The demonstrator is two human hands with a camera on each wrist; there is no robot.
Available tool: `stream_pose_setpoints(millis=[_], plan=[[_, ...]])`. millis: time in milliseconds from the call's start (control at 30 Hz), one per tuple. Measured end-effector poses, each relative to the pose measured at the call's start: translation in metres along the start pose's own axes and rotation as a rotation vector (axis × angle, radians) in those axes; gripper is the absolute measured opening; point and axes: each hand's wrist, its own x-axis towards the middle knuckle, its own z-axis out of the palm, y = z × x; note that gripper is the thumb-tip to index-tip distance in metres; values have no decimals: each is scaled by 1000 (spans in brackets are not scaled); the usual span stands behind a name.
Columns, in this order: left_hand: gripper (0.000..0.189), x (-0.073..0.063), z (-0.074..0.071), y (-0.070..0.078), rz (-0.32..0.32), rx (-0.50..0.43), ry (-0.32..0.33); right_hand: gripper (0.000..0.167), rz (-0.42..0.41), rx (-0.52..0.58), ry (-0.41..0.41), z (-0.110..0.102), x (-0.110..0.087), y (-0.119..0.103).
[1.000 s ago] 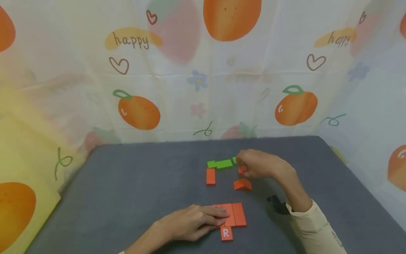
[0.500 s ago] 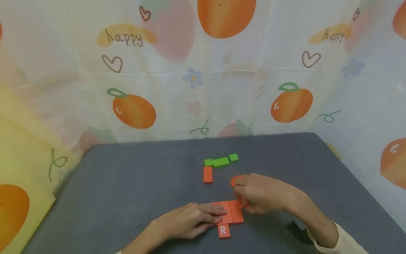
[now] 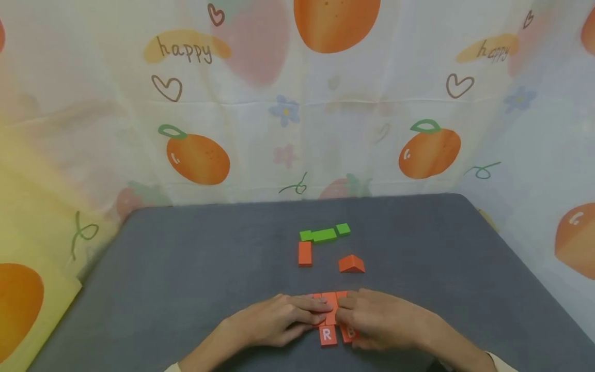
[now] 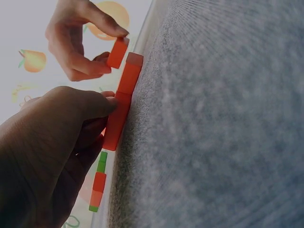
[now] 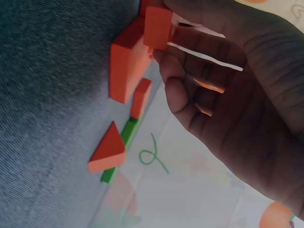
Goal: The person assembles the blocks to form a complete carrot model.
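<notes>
Block B (image 3: 350,335) has moved across grey tabletop (image 3: 195,258) below printed cloth (image 3: 251,124), right grip (image 3: 378,316) pinching it, left grip (image 3: 281,319) outstretched.

And here's the grey table (image 3: 209,248): on the far side, a long green block (image 3: 324,236) between two small green blocks (image 3: 343,229), touching the left one! Nearer, an orange oblong (image 3: 304,254), with an orange wedge (image 3: 351,264) right of it; at the near side, orange slabs (image 3: 330,298) side by side, the R block (image 3: 328,336) against their near edge
</notes>
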Motion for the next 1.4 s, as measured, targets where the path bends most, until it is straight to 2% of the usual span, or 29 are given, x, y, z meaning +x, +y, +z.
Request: stream_pose_setpoints(millis=[267,500,700,967,1400], plan=[[32,2,0,0,5,-16,2,30,-3,1,57,13,1,3],[34,3,-2,2,-29,-30,-24,36,61,23,15,13,5,4],[34,2,-2,3,-44,-29,-33,37,67,14,34,14,6,4],[34,2,-2,3,-61,-38,-40,38,97,41,10,13,7,4],[34,2,-2,3,-47,-43,-32,40,97,30,13,12,8,4]])
